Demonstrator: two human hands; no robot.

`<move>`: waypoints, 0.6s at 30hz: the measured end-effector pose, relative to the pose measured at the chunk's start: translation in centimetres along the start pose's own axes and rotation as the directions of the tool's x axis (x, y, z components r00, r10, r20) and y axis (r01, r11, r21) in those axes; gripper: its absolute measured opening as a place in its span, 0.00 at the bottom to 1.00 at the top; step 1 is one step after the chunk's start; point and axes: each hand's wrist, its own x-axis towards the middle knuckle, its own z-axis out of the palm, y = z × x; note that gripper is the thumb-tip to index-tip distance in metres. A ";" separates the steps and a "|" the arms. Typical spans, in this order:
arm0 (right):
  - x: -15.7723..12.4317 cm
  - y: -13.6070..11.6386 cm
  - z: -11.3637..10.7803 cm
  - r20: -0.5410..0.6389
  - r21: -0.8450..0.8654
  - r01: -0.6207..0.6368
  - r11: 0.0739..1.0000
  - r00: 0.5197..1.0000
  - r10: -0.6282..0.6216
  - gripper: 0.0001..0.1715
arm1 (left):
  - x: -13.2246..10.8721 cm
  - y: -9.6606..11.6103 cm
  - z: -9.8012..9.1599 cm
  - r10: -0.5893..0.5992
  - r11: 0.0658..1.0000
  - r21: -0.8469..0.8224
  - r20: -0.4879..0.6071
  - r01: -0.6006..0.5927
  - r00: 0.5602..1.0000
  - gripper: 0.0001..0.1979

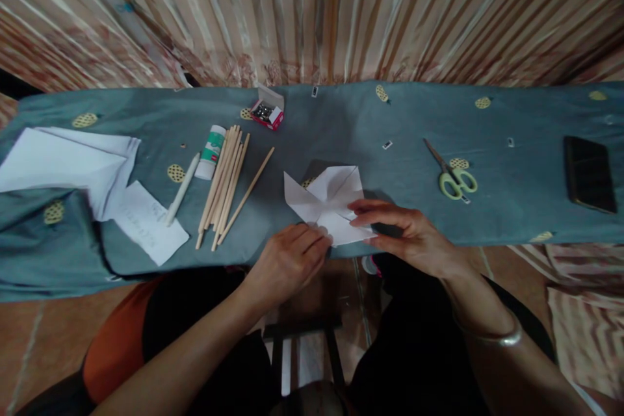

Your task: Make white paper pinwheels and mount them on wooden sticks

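A white paper pinwheel [336, 185] with folded blades lies near the front edge of the cloth-covered table, between my two hands. My left hand [292, 257] is closed at its lower left side, fingers curled and pinching the paper's near edge. From the right, my right hand [407, 234] grips the pinwheel's right blade between thumb and fingers. Part of the blade is hidden behind those fingertips. To the left of the pinwheel lie several thin wooden sticks [224, 185], one of them apart from the bunch.
Green-handled scissors [453, 179] and a black phone [589, 173] lie to the right. A small open box of metal pins [268, 109] stands at the back. Leftward are a glue stick [211, 153], a white pen [182, 188], a paper slip [149, 224] and stacked white sheets [63, 159].
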 end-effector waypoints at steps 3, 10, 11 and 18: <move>0.2 0.0 0.4 -0.018 0.070 -0.006 0.998 1.000 0.007 0.07 | 0.0 0.4 -0.1 0.011 1.000 -0.013 0.033 -0.010 0.999 0.07; 0.7 1.6 2.3 -0.157 -0.044 0.014 0.999 0.987 -0.021 0.06 | -0.3 0.7 0.0 0.015 1.000 -0.019 0.096 -0.013 0.995 0.07; 0.8 1.7 2.6 -0.182 -0.095 0.023 0.995 0.983 -0.040 0.05 | -0.3 0.7 0.0 0.012 1.000 -0.018 0.101 -0.011 0.995 0.07; 1.5 1.2 3.6 -0.255 -0.355 0.079 0.932 0.951 -0.177 0.04 | -0.4 0.8 0.2 -0.015 1.000 -0.018 0.092 0.017 0.996 0.07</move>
